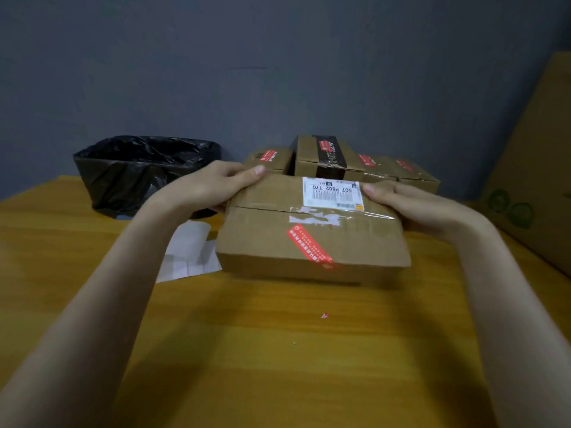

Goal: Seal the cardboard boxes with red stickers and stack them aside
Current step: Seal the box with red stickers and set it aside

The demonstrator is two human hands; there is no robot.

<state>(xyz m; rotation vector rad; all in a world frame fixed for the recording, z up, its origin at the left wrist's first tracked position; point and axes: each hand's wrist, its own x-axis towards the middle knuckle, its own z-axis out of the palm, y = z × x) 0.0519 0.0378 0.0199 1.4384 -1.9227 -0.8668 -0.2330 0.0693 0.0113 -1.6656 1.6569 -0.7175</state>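
Both hands, left hand (213,185) and right hand (414,208), grip the cardboard box (309,239) ends.

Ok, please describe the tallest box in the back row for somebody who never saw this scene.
On the yellow table, a row of small cardboard boxes stands along the far edge, right of the black bin bag. The tallest box is directly behind the labelled box being held. Only it has a wide black tape band; its neighbours show just red stickers.
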